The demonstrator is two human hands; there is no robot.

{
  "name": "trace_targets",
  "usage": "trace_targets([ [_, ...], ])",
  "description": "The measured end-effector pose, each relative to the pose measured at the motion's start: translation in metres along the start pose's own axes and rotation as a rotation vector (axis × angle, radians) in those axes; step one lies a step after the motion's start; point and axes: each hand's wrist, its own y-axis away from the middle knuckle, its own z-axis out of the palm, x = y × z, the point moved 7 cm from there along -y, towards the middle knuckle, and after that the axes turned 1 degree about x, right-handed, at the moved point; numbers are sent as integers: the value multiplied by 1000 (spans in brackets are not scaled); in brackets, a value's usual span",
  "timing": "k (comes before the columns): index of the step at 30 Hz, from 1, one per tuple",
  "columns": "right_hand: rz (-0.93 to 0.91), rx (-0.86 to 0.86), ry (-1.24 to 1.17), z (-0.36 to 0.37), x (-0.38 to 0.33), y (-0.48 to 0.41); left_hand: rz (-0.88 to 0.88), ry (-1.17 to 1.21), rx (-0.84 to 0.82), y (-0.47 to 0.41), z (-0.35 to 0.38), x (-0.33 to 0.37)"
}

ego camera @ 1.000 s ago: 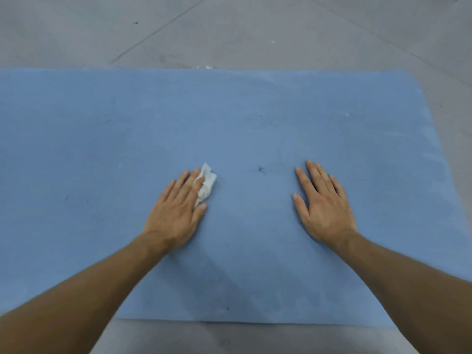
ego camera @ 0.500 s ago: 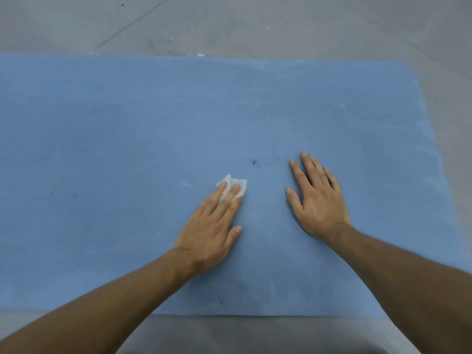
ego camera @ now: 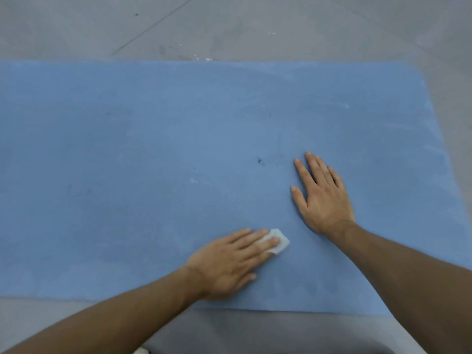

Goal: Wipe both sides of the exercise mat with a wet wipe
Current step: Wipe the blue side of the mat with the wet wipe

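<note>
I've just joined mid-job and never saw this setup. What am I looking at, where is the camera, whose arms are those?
No machine here: these are a person's two bare arms, seen from one wide-angle camera worn on the head, looking forward and down. A blue exercise mat lies flat on a grey floor. The left hand presses a small white wet wipe onto the mat with straight fingers. The right hand rests flat on the mat, holding nothing. A small dark speck marks the mat beside the right hand's fingers.
</note>
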Motion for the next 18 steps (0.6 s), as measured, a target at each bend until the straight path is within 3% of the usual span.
trace_targets([
  [6, 3, -29, 4, 0, 0, 2, -497, 52, 27, 31, -10, -121],
  [12, -3, -31, 8, -1, 0, 2, -1008, 218, 73, 62, -16, -183],
  [15, 2, -31, 4, 0, 1, 2, -1069, 267, 69, 48, -14, -177],
  [18, 1, -28, 9, 0, 1, 2, -950, 280, 100, 20, -16, -156],
])
